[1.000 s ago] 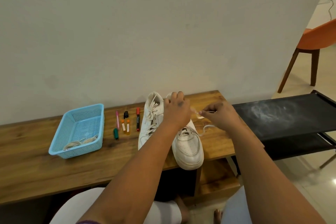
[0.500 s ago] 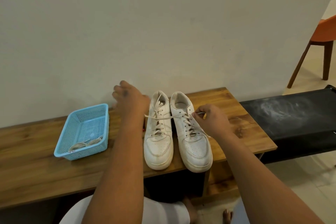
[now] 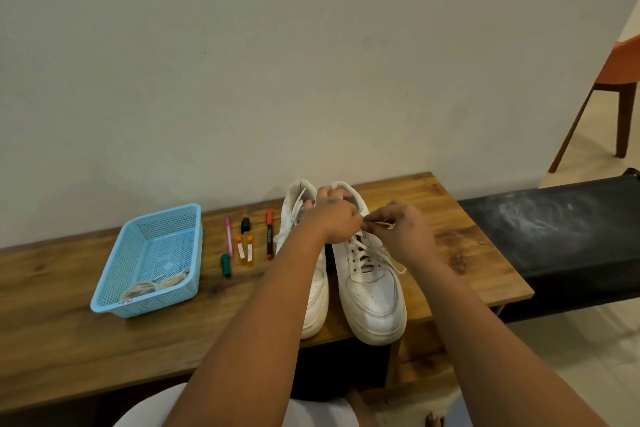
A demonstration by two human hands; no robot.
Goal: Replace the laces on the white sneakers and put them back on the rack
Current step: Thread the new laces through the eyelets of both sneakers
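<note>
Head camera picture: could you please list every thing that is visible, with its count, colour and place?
sneakers: 2, white, side by side on the bench, toes toward the person
lace: 1, white, threaded in the right sneaker, its end pinched between the hands
basket: 1, light blue, on the bench's left part
old laces: a bundle, cream, in the basket's near corner
markers: several, pink, green, orange, black, red, between basket and sneakers
bench: 1, brown wood, against the wall
rack: 1, black, right of the bench
chair: 1, orange with brown legs, far right
left hand: 1, over the sneakers' collars, pinching the lace
right hand: 1, beside it, pinching the lace end
</note>
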